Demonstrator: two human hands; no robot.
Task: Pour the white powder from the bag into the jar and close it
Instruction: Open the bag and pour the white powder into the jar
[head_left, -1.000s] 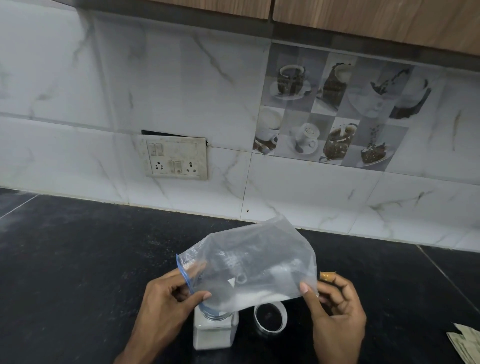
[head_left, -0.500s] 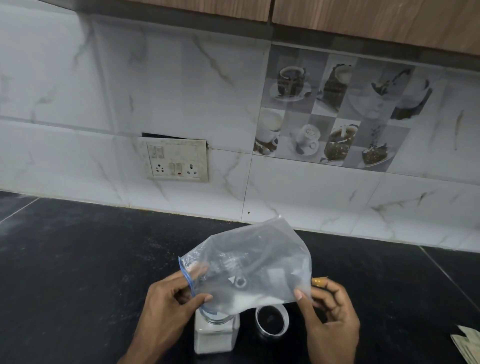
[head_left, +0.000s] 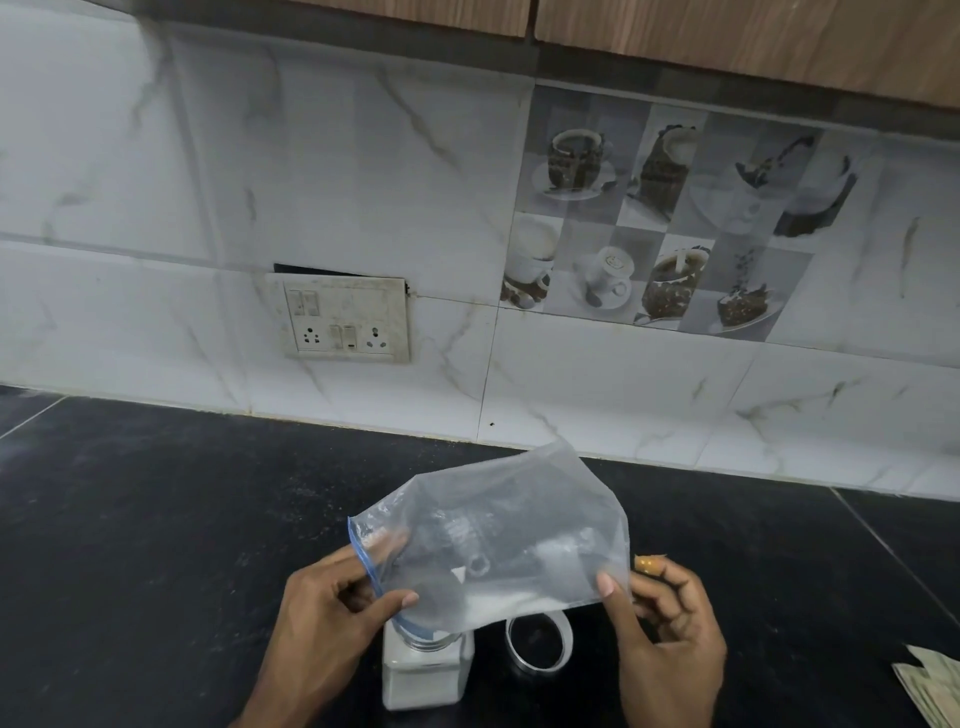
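Observation:
A clear plastic zip bag with a blue seal strip hangs tilted over a square glass jar. The bag's open mouth sits at the jar's neck. A little white powder lies along the bag's lower edge. White powder fills much of the jar. My left hand pinches the bag's mouth edge just above the jar. My right hand pinches the bag's lower right corner and keeps it raised. The jar's round lid lies on the black counter just right of the jar, open side up.
The black stone counter runs to a white tiled wall. A switch and socket plate is mounted on the wall behind. Folded paper lies at the right edge. A small orange object shows behind my right fingers.
The bag and both hands have stayed nearly in place over the jar. The bag's raised right corner shifted slightly, and the powder has slid toward the mouth.

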